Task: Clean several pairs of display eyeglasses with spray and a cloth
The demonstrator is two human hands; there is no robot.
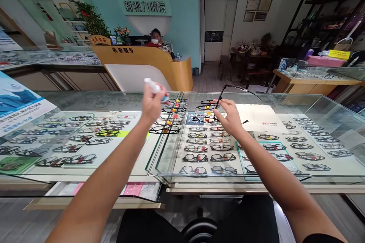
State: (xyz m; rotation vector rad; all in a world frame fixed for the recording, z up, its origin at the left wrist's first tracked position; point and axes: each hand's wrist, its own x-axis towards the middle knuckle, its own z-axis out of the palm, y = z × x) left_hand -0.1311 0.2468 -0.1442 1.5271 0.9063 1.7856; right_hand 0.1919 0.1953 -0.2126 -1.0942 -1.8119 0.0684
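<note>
My left hand (151, 103) is raised over the glass counter (313, 121), closed round a small white spray bottle (152, 85) with a blue part near my fingers. My right hand (229, 115) pinches a pair of black-framed glasses (228, 90) by the front, its thin temple arms sticking up and out to the right. Both hands hover above rows of display frames (209, 148) under the glass. A white cloth (261, 117) lies on the counter just right of my right hand.
A curved orange reception desk (142, 64) stands behind the counter, with a person (155, 38) seated at it. More glass cases run along the left (42, 59) and right (313, 72). A poster (17, 102) leans at left. A black stool (199, 229) is below me.
</note>
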